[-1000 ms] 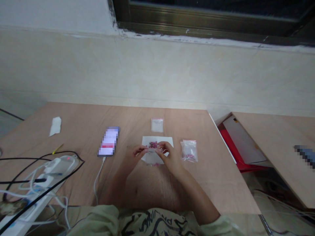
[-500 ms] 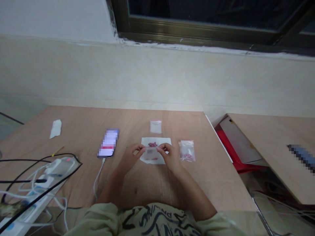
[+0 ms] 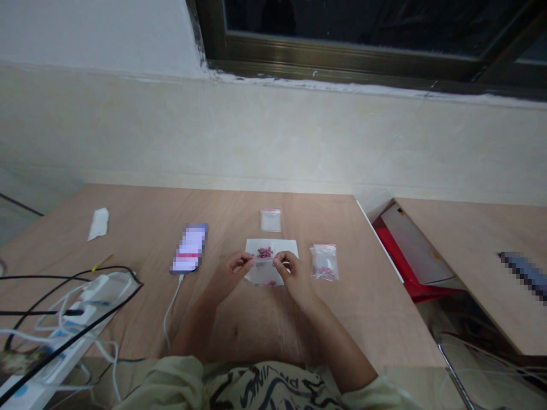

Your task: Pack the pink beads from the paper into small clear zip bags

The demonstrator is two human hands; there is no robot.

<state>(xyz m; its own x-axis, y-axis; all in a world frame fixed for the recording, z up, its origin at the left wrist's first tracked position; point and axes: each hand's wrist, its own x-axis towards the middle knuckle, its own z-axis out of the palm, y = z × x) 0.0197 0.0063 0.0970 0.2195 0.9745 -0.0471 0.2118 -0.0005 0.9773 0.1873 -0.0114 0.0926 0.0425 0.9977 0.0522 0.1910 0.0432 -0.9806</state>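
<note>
Pinching a small clear plastic bag (image 3: pixel 264 261) narrowly between the fingertips of your left hand (image 3: pixel 228 274) and right hand (image 3: pixel 296 273), you hold it over a white paper sheet (image 3: pixel 256 278), just below pink beads (image 3: pixel 265 252), barely shifted from a moment ago

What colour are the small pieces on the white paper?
The small pieces are pink, best seen in the head view.

To me, the phone (image 3: pixel 188 248) left of the white paper (image 3: pixel 258 274) is blurred; the pink pellets (image 3: pixel 265 252) on that paper are too small to tell.
</note>
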